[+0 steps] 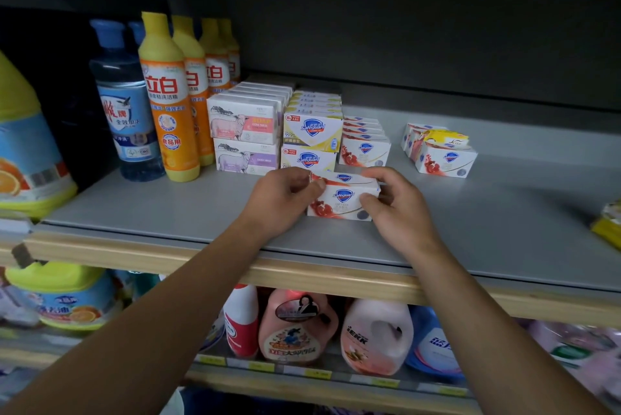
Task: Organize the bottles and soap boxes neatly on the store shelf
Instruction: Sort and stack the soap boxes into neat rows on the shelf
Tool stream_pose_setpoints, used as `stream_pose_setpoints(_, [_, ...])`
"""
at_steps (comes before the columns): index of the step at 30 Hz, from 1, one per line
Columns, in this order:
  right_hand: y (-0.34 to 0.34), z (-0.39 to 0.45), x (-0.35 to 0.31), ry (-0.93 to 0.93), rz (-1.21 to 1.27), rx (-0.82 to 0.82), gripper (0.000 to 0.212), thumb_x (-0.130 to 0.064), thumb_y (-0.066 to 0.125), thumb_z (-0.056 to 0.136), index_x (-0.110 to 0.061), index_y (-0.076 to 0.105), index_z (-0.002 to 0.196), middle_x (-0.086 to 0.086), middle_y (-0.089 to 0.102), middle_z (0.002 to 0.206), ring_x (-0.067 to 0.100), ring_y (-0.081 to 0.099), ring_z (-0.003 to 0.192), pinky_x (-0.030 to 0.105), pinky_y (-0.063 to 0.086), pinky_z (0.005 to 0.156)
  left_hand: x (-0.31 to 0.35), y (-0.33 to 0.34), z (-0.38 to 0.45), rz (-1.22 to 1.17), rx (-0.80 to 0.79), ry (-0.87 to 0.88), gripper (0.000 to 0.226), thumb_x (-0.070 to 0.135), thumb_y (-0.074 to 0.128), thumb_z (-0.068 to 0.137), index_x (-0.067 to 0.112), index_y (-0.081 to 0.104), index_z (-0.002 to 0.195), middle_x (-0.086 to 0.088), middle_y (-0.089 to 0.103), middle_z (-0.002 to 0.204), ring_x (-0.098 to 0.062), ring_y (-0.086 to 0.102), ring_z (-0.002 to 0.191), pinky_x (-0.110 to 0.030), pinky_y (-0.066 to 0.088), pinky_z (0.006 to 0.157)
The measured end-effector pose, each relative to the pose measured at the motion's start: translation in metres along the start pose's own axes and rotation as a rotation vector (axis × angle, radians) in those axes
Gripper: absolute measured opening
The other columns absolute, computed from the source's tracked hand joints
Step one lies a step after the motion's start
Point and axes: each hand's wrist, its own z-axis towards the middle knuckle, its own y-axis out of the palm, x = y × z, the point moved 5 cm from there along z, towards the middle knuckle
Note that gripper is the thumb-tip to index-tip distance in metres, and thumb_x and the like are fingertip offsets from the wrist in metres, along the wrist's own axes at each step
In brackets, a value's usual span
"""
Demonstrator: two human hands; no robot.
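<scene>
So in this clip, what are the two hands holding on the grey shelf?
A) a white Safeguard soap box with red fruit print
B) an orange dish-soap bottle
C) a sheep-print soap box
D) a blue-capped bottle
A: the left hand and right hand grip the ends of the white Safeguard soap box, which sits in front of the stacked boxes.

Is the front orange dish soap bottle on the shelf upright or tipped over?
Upright. The front orange bottle stands on its base on the grey shelf, yellow cap pointing up.
</scene>
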Motion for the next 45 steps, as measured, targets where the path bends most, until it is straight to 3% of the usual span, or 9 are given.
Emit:
stream_pose_setpoints(1, [0.000, 0.000, -0.002, -0.005, -0.017, 0.019, 0.037, -0.009, 0.065, 0.082, -0.029, 0.063, 0.113, -0.003, 0.064, 0.117, 0.017, 0.067, 0.099, 0.041, 0.056, 0.086, 0.002, 0.000, 0.000, 0.023, 0.003, 0.008, 0.021, 0.032, 0.064, 0.093, 0.015, 0.072, 0.103, 0.007, 0.075, 0.101, -0.004, 0.070, 0.093, -0.038, 0.056, 0.090])
stream_pose_setpoints(3, [0.000, -0.001, -0.011, -0.108, -0.149, 0.051, 0.042, -0.017, 0.071, 0.078, -0.028, 0.063, 0.117, -0.011, 0.059, 0.117, 0.013, 0.061, 0.109, 0.033, 0.050, 0.095, 0.005, 0.001, -0.001, 0.058, 0.019, 0.016, 0.028, 0.031, 0.064, 0.093, 0.010, 0.070, 0.110, 0.002, 0.075, 0.103, -0.007, 0.069, 0.096, -0.038, 0.056, 0.091])
stream_pose_setpoints(6, [0.010, 0.001, -0.026, -0.278, -0.441, -0.033, 0.049, -0.029, 0.074, 0.078, -0.026, 0.061, 0.125, -0.007, 0.058, 0.125, 0.014, 0.050, 0.118, 0.022, 0.036, 0.099, 0.008, 0.001, -0.002, 0.088, 0.045, 0.002, 0.040, 0.033, 0.065, 0.092, 0.014, 0.060, 0.127, 0.002, 0.074, 0.103, -0.009, 0.068, 0.100, -0.033, 0.053, 0.093])
stream_pose_setpoints(10, [0.010, 0.014, -0.028, -0.268, -0.578, -0.161, 0.049, -0.030, 0.071, 0.084, -0.025, 0.057, 0.131, -0.003, 0.057, 0.130, 0.018, 0.046, 0.122, 0.022, 0.033, 0.096, 0.021, -0.009, 0.005, 0.209, 0.144, 0.095, 0.042, 0.036, 0.065, 0.091, 0.018, 0.060, 0.129, 0.005, 0.067, 0.117, -0.008, 0.062, 0.104, -0.025, 0.051, 0.088])
stream_pose_setpoints(13, [-0.011, 0.021, -0.020, -0.241, -0.553, -0.104, 0.046, -0.023, 0.069, 0.086, -0.022, 0.056, 0.130, -0.001, 0.056, 0.131, 0.019, 0.044, 0.123, 0.018, 0.029, 0.092, 0.042, -0.021, 0.020, 0.437, 0.289, 0.272, 0.042, 0.034, 0.066, 0.090, 0.017, 0.061, 0.128, -0.001, 0.064, 0.126, -0.017, 0.059, 0.110, -0.022, 0.042, 0.088])
stream_pose_setpoints(17, [-0.038, 0.039, -0.005, -0.194, -0.594, 0.005, 0.042, -0.019, 0.066, 0.089, -0.019, 0.055, 0.130, 0.001, 0.053, 0.130, 0.017, 0.039, 0.123, 0.013, 0.021, 0.089, 0.059, -0.014, 0.048, 0.765, 0.291, 0.480, 0.048, 0.030, 0.069, 0.087, 0.009, 0.059, 0.129, -0.012, 0.061, 0.130, -0.032, 0.049, 0.124, -0.036, 0.037, 0.104])
stream_pose_setpoints(21, [-0.044, 0.063, 0.007, -0.188, -0.668, 0.030, 0.042, -0.020, 0.064, 0.090, -0.019, 0.054, 0.131, 0.002, 0.053, 0.130, 0.020, 0.038, 0.124, 0.020, 0.024, 0.098, 0.051, 0.000, 0.077, 0.958, 0.235, 0.443, 0.060, 0.041, 0.065, 0.086, 0.012, 0.052, 0.138, -0.013, 0.051, 0.143, -0.035, 0.038, 0.136, -0.049, 0.025, 0.116])
stream_pose_setpoints(33, [-0.006, 0.113, 0.030, -0.318, -0.810, 0.053, 0.043, -0.025, 0.066, 0.089, -0.015, 0.061, 0.131, 0.005, 0.057, 0.130, 0.028, 0.045, 0.124, 0.040, 0.032, 0.109, 0.033, 0.009, 0.093, 0.955, 0.337, 0.485, 0.062, 0.044, 0.062, 0.079, 0.012, 0.056, 0.131, -0.011, 0.058, 0.127, -0.037, 0.048, 0.121, -0.052, 0.031, 0.109])
stream_pose_setpoints(45, [-0.001, 0.115, 0.032, -0.376, -0.824, 0.073, 0.044, -0.032, 0.067, 0.089, -0.016, 0.063, 0.130, 0.006, 0.061, 0.124, 0.031, 0.050, 0.115, 0.039, 0.041, 0.099, 0.030, 0.010, 0.094, 0.973, 0.336, 0.486, 0.063, 0.047, 0.059, 0.080, 0.013, 0.053, 0.133, -0.010, 0.055, 0.130, -0.036, 0.046, 0.123, -0.050, 0.030, 0.110])
